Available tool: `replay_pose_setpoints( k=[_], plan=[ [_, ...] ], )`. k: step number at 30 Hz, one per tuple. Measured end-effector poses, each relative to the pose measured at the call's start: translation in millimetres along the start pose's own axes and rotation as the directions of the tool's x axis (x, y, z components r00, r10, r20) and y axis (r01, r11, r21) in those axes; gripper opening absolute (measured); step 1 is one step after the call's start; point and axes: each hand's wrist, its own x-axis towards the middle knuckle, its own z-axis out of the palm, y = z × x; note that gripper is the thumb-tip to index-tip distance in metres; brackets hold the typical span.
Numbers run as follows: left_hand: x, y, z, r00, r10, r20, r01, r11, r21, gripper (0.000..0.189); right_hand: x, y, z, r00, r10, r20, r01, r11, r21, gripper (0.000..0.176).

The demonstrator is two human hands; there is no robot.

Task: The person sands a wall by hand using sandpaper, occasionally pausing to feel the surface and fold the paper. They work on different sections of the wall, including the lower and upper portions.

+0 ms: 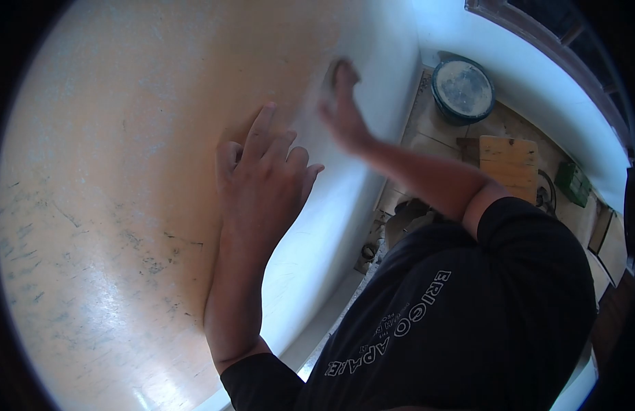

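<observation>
My left hand (263,168) rests against the large smooth wall (126,116), palm toward it. Its index finger is stretched out and the other fingers are loosely bent and apart; nothing shows in it. Farther along the same wall, to the right, my right hand (345,116) is blurred by motion. Its fingertips press toward the surface around a small, thin, greyish-brown piece (329,77), too smeared to name. The wall is tan on the left with dark scuffs and scratches, and paler, bluish white toward the right.
On the tiled floor stands a dark round bucket (463,90) with a greyish-white top. Nearby are a small wooden stool or board (509,168), a green box (573,183) and a dark cable (549,188). A white wall (564,103) curves behind them.
</observation>
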Motion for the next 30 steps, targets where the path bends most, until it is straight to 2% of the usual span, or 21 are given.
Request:
replay_pose_setpoints(
  k=[1, 2, 3, 4, 6, 8, 9, 10, 11, 13, 14, 16, 19, 20, 22, 24, 25, 27, 30],
  plan=[
    [1.4, 0.4, 0.4, 1.000, -0.003, 0.000, 0.003, 1.000, 0.004, 0.024, 36.0, 18.0, -4.7, 0.991, 0.085, -0.108, -0.072, 0.990, 0.120, 0.091],
    [3.3, 0.1, 1.6, 0.999, 0.007, -0.037, -0.007, 1.000, -0.003, 0.023, 75.3, 38.6, -21.9, 0.977, 0.186, -0.100, -0.138, 0.922, 0.362, 0.089],
    [3.4, 0.3, 2.8, 0.997, 0.015, -0.072, -0.016, 1.000, -0.015, 0.022, 96.9, 43.4, -38.0, 0.956, 0.285, -0.067, -0.195, 0.792, 0.578, 0.087],
    [1.6, 1.3, 4.1, 0.997, 0.011, -0.071, -0.012, 1.000, -0.022, 0.022, 92.5, 45.5, -33.4, 0.956, 0.287, -0.062, -0.201, 0.794, 0.574, 0.087],
    [5.4, 0.1, 7.7, 0.993, 0.025, -0.114, -0.022, 0.999, 0.028, 0.023, 86.5, 40.5, -17.3, 0.962, 0.213, -0.173, -0.179, 0.965, 0.192, 0.090],
    [4.5, 0.6, 10.8, 0.994, 0.013, -0.110, -0.009, 0.999, 0.033, 0.023, 14.5, 3.4, -1.3, 1.000, -0.001, -0.018, 0.001, 1.000, 0.003, 0.098],
    [4.2, 1.0, 11.9, 0.995, 0.007, -0.095, -0.003, 0.999, 0.040, 0.023, -16.4, -13.7, 1.0, 0.992, 0.013, 0.129, -0.004, 0.997, -0.072, 0.105],
    [4.3, 1.6, 11.7, 0.996, 0.015, -0.091, -0.011, 0.999, 0.043, 0.023, -34.8, -25.6, -0.3, 0.981, -0.023, 0.192, 0.023, 1.000, 0.001, 0.109],
    [4.5, 2.2, 11.6, 0.998, -0.004, -0.064, 0.009, 0.997, 0.081, 0.024, -30.1, -21.6, -1.6, 0.982, -0.021, 0.186, 0.020, 1.000, 0.007, 0.109],
    [5.3, 1.8, 11.3, 0.999, -0.021, -0.032, 0.024, 0.992, 0.123, 0.024, -2.7, -1.8, -3.8, 0.996, -0.033, 0.088, 0.033, 0.999, 0.001, 0.105],
    [6.2, 1.5, 10.4, 0.999, -0.013, -0.052, 0.019, 0.992, 0.123, 0.022, 21.4, 11.2, -4.2, 1.000, 0.010, -0.023, -0.010, 1.000, 0.000, 0.098],
    [6.0, 1.7, 8.7, 0.996, -0.010, -0.084, 0.021, 0.992, 0.122, 0.020, 69.0, 19.6, -23.2, 0.978, 0.162, -0.133, -0.127, 0.962, 0.240, 0.090],
    [8.9, -0.1, 9.2, 0.998, 0.013, -0.067, -0.005, 0.993, 0.121, 0.021, 75.3, 17.6, -25.7, 0.970, 0.186, -0.154, -0.146, 0.959, 0.243, 0.088],
    [8.2, 0.0, 11.0, 0.998, 0.006, -0.058, 0.001, 0.993, 0.114, 0.022, 56.3, 17.3, -14.9, 0.985, 0.130, -0.116, -0.108, 0.978, 0.178, 0.090],
    [7.6, 2.1, 12.8, 0.999, 0.006, -0.040, -0.001, 0.994, 0.109, 0.022, -0.8, -2.9, -9.7, 0.997, 0.032, 0.071, -0.033, 0.999, 0.009, 0.095],
    [8.1, 2.6, 13.1, 0.996, -0.009, -0.085, 0.020, 0.991, 0.135, 0.021, -47.1, -16.9, -8.9, 0.970, -0.003, 0.244, 0.021, 0.997, -0.073, 0.099],
    [8.8, 2.7, 12.3, 0.996, -0.005, -0.084, 0.017, 0.990, 0.141, 0.021, -54.2, -16.4, -10.8, 0.971, -0.005, 0.240, 0.021, 0.997, -0.068, 0.099],
    [9.1, 3.6, 10.9, 0.996, -0.012, -0.084, 0.024, 0.990, 0.141, 0.020, -62.6, -16.8, -15.7, 0.937, -0.014, 0.349, 0.038, 0.997, -0.062, 0.100],
    [8.6, 3.5, 9.9, 0.996, -0.009, -0.093, 0.019, 0.994, 0.110, 0.021, -63.0, -20.3, -19.8, 0.929, 0.015, 0.371, 0.018, 0.996, -0.086, 0.100]
  ],
)
